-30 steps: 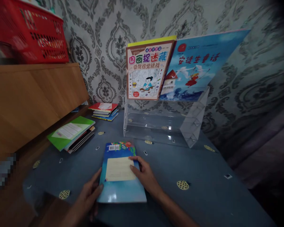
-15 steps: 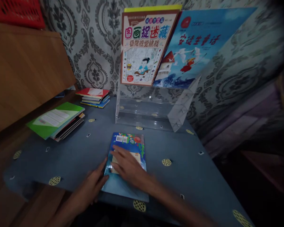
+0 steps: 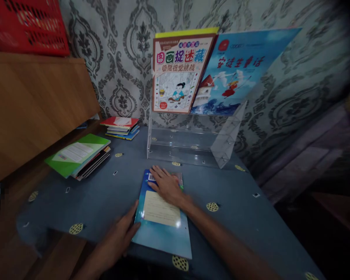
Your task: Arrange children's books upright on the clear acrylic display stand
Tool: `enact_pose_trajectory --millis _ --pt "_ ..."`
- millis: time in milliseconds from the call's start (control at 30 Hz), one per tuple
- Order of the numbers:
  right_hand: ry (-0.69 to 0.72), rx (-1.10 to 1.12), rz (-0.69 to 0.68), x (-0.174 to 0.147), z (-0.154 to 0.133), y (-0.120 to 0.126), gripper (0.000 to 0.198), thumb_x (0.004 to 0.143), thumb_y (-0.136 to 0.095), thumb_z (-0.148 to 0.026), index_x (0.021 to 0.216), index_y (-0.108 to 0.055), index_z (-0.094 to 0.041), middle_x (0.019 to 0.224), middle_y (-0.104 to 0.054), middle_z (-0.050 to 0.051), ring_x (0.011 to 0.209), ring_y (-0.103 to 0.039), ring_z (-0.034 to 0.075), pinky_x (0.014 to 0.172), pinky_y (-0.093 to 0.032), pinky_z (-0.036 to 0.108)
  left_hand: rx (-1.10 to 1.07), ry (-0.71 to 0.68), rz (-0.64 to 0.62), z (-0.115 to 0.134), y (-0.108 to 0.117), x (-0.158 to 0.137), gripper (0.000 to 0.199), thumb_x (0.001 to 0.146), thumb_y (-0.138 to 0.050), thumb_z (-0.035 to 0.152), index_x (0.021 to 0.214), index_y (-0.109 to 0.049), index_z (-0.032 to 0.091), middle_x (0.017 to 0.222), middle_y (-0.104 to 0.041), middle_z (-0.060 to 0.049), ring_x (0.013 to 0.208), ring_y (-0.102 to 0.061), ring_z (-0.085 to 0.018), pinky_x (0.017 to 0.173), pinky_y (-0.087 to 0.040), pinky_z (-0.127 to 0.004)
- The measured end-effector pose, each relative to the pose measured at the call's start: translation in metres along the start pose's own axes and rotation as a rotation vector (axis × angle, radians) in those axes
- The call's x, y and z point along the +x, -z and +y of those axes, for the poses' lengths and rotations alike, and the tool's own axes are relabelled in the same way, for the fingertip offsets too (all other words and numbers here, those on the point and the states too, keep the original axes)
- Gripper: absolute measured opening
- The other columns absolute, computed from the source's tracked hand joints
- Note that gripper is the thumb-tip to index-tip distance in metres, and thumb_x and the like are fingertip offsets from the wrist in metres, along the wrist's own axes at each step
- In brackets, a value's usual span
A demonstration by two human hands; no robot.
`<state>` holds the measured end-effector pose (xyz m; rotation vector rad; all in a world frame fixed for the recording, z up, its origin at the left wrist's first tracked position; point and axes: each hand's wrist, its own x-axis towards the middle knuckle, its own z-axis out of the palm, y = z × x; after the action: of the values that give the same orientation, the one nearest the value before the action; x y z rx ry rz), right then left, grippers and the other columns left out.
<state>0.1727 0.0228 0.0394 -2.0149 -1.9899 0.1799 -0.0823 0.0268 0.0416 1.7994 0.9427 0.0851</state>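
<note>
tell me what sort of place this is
Probably a room in a home, judging by the damask-patterned wallpaper, the pineapple-print tablecloth and the clear acrylic book rack displaying children's books.

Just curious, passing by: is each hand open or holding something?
Left hand: at the left edge of the blue book; closed or not, cannot be told.
Right hand: open, palm down on the book.

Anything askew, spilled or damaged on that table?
Slightly askew: the green-topped pile at left is uneven, its book edges out of line. The red-topped stack near the wall is loosely squared too. No spill or damage is visible, including on the uncovered part of the blue book under the right hand.
</note>
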Motion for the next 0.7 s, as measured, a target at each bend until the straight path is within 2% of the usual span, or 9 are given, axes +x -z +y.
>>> enact_pose_trajectory --millis 67,133,233,333,400,467,567,633,700 --pt "-0.036 -0.037 0.022 -0.011 0.012 0.002 0.064 0.106 -0.033 -0.052 0.155 -0.042 -0.013 0.161 -0.039 0.015 0.153 -0.032 0.027 0.125 -0.027 0.049 0.031 0.012 -0.011 0.002 0.001 -0.001 0.076 0.095 -0.041 0.052 0.163 -0.017 0.028 0.113 -0.072 -0.011 0.044 -0.055 -0.012 0.037 -0.044 -0.026" --pt "-0.067 -0.052 0.042 -0.024 0.022 0.003 0.064 0.106 -0.031 -0.053 0.155 -0.041 -0.014 0.162 -0.038 0.013 0.153 -0.031 0.026 0.125 -0.026 0.049 0.137 -0.009 0.01 0.006 0.004 -0.002 0.072 0.097 -0.039 0.048 0.163 -0.018 0.027 0.11 -0.073 -0.011 0.054 -0.064 -0.017 0.044 -0.05 -0.028" --pt "-0.116 -0.054 0.081 -0.041 0.031 0.002 0.064 0.106 -0.028 -0.053 0.155 -0.041 -0.014 0.163 -0.038 0.012 0.153 -0.031 0.025 0.125 -0.025 0.05 0.474 -0.085 0.091 0.014 0.008 -0.001 0.064 0.097 -0.043 0.042 0.158 -0.035 0.025 0.109 -0.076 -0.011 0.087 -0.073 -0.027 0.075 -0.059 -0.038" --pt "-0.145 -0.047 0.104 -0.048 0.032 0.0 0.063 0.106 -0.029 -0.051 0.154 -0.043 -0.015 0.162 -0.039 0.013 0.153 -0.031 0.026 0.125 -0.025 0.051 0.841 -0.186 0.209 0.021 0.007 0.009 0.053 0.098 -0.044 0.042 0.147 -0.052 0.022 0.126 -0.07 -0.016 0.113 -0.068 -0.033 0.094 -0.054 -0.048" --pt "-0.145 -0.039 0.1 -0.048 0.031 0.001 0.061 0.105 -0.031 -0.049 0.154 -0.044 -0.015 0.162 -0.039 0.013 0.153 -0.032 0.026 0.125 -0.025 0.051 0.984 -0.31 0.269 0.023 0.003 0.024 0.052 0.1 -0.042 0.043 0.144 -0.053 0.018 0.142 -0.06 -0.019 0.129 -0.059 -0.034 0.104 -0.049 -0.052" --pt "-0.145 -0.034 0.089 -0.047 0.029 0.002 0.059 0.105 -0.033 -0.046 0.154 -0.044 -0.014 0.162 -0.039 0.014 0.152 -0.032 0.026 0.125 -0.025 0.051 1.035 -0.428 0.277 0.023 -0.003 0.045 0.057 0.102 -0.038 0.046 0.149 -0.047 0.014 0.155 -0.047 -0.02 0.144 -0.044 -0.034 0.114 -0.039 -0.055" --pt "-0.146 -0.031 0.086 -0.046 0.027 0.003 0.058 0.105 -0.036 -0.042 0.153 -0.044 -0.012 0.161 -0.04 0.015 0.152 -0.032 0.027 0.126 -0.023 0.052 1.019 -0.496 0.209 0.029 -0.007 0.083 0.07 0.103 -0.03 0.056 0.157 -0.033 0.01 0.165 -0.032 -0.019 0.154 -0.027 -0.03 0.121 -0.03 -0.055" --pt "-0.144 -0.025 0.096 -0.047 0.028 0.003 0.057 0.105 -0.037 -0.041 0.153 -0.045 -0.012 0.16 -0.041 0.016 0.152 -0.033 0.027 0.125 -0.024 0.053 0.992 -0.52 0.167 0.036 -0.006 0.109 0.074 0.102 -0.029 0.061 0.158 -0.029 0.012 0.166 -0.03 -0.018 0.156 -0.023 -0.029 0.122 -0.027 -0.055" --pt "-0.133 -0.014 0.111 -0.048 0.028 0.003 0.055 0.104 -0.037 -0.039 0.152 -0.045 -0.012 0.159 -0.042 0.016 0.152 -0.034 0.027 0.125 -0.025 0.053 0.958 -0.557 0.171 0.046 -0.003 0.13 0.07 0.102 -0.029 0.06 0.157 -0.033 0.016 0.164 -0.035 -0.016 0.154 -0.027 -0.029 0.122 -0.026 -0.055"
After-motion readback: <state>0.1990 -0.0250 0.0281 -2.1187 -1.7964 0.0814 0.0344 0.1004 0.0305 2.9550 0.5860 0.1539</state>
